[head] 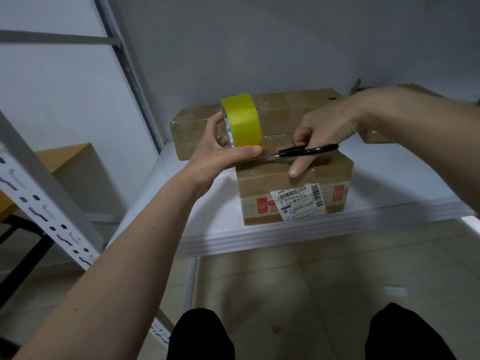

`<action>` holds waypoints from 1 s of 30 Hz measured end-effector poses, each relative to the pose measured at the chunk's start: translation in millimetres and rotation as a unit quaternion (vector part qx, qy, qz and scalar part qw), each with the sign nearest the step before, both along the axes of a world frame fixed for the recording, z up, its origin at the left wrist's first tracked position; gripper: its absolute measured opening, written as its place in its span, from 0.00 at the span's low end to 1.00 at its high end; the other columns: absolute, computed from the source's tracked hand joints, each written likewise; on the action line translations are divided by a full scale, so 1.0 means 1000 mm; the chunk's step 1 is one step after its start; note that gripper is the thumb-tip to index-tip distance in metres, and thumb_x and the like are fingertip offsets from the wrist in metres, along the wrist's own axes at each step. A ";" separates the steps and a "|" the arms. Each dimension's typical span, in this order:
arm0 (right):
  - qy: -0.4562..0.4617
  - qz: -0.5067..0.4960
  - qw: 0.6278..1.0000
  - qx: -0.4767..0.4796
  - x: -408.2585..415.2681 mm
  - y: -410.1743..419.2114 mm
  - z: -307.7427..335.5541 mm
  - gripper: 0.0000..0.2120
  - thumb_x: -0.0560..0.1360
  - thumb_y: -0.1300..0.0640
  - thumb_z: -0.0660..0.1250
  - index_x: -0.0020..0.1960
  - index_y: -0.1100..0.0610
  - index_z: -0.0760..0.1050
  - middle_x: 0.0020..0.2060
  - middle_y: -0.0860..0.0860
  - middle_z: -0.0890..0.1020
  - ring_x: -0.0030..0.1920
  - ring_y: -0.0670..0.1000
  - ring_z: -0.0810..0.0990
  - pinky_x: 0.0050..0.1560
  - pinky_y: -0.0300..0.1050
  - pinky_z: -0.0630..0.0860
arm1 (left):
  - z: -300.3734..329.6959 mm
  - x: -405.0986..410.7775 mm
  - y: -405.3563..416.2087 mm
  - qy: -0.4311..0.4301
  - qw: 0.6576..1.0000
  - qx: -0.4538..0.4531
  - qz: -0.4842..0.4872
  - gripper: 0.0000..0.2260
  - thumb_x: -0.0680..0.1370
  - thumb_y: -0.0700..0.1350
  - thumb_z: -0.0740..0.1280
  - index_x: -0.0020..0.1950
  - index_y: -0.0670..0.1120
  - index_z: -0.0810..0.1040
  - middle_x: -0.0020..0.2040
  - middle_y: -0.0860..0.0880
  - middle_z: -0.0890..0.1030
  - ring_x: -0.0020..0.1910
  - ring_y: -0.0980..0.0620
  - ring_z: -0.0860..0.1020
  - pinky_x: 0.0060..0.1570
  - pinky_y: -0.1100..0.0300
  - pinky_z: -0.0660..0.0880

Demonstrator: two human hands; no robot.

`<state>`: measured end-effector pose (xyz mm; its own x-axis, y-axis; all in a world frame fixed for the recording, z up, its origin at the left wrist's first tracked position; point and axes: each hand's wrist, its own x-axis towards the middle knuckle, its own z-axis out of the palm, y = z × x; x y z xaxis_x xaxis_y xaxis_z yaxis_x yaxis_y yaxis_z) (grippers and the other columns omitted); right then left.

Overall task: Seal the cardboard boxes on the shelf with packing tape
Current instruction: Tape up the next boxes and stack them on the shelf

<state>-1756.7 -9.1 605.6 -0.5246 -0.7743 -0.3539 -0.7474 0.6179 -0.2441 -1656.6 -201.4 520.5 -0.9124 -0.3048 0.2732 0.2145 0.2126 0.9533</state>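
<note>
I face a plain grey wall (259, 35); beige floor tiles (311, 276) lie below, and a white slotted upright (39, 198) stands at my left.

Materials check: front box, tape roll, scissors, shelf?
Front box: brown corrugated cardboard, matte, glossy tape strips and a paper label. Tape roll: yellowish glossy plastic film, core looks like printed white card. Scissors: black handles, probably plastic; blades look metal, mostly blurred. Shelf: smooth white board, likely painted metal or laminate; cannot tell which.
</note>
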 end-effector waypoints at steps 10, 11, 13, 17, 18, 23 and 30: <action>0.005 0.004 1.000 0.000 0.004 -0.006 -0.003 0.23 0.58 0.36 0.71 0.39 0.54 0.77 0.36 0.47 0.80 0.40 0.47 0.78 0.42 0.41 0.74 | 0.002 0.001 -0.001 -0.013 1.000 -0.010 -0.001 0.50 0.56 0.51 0.80 0.75 0.52 0.61 0.59 0.42 0.80 0.55 0.45 0.83 0.54 0.52 0.81; 0.006 0.002 1.000 -0.007 0.004 -0.008 -0.004 0.22 0.59 0.36 0.72 0.39 0.54 0.77 0.36 0.47 0.80 0.40 0.47 0.78 0.41 0.40 0.74 | 0.002 0.001 0.000 -0.014 1.000 -0.011 0.000 0.50 0.56 0.51 0.80 0.75 0.53 0.61 0.60 0.41 0.80 0.55 0.45 0.83 0.55 0.50 0.80; 0.014 0.009 1.000 -0.021 0.004 -0.011 -0.006 0.22 0.57 0.36 0.72 0.36 0.54 0.76 0.33 0.47 0.79 0.39 0.47 0.77 0.40 0.40 0.72 | 0.002 0.001 0.000 -0.016 1.000 -0.009 -0.001 0.49 0.56 0.50 0.81 0.74 0.53 0.62 0.61 0.39 0.79 0.56 0.43 0.83 0.58 0.46 0.79; 0.040 0.016 0.997 -0.062 0.001 -0.012 -0.009 0.22 0.55 0.39 0.77 0.31 0.55 0.75 0.27 0.48 0.74 0.32 0.46 0.72 0.34 0.39 0.66 | 0.001 -0.001 -0.003 -0.016 1.000 0.007 0.006 0.49 0.56 0.49 0.81 0.74 0.52 0.63 0.58 0.40 0.81 0.55 0.43 0.83 0.59 0.44 0.78; 0.046 0.017 0.996 -0.070 0.000 -0.011 -0.010 0.21 0.55 0.40 0.78 0.31 0.56 0.76 0.26 0.48 0.74 0.31 0.46 0.71 0.34 0.40 0.65 | 0.002 -0.002 -0.004 -0.017 1.000 0.010 0.006 0.49 0.56 0.49 0.81 0.74 0.52 0.64 0.56 0.42 0.82 0.55 0.43 0.83 0.59 0.45 0.78; 0.066 0.018 0.996 -0.052 -0.001 -0.012 -0.010 0.21 0.56 0.39 0.78 0.31 0.56 0.77 0.27 0.48 0.74 0.34 0.47 0.71 0.37 0.42 0.65 | 0.003 -0.002 -0.004 -0.031 0.999 0.038 -0.012 0.48 0.55 0.46 0.81 0.73 0.50 0.65 0.59 0.40 0.81 0.57 0.40 0.82 0.57 0.45 0.79; 0.016 -0.001 1.000 0.014 0.009 -0.018 -0.005 0.24 0.59 0.35 0.72 0.46 0.52 0.80 0.44 0.47 0.83 0.47 0.46 0.80 0.43 0.39 0.73 | 0.007 0.002 -0.003 -0.046 0.997 0.061 -0.022 0.46 0.57 0.45 0.80 0.72 0.45 0.65 0.59 0.42 0.82 0.55 0.40 0.82 0.54 0.47 0.81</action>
<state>-1748.1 -26.7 601.0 -0.5375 -0.7637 -0.3574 -0.7535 0.6253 -0.2029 -1654.2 -204.9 527.7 -0.9453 -0.2890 0.1511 0.1315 0.0865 0.9875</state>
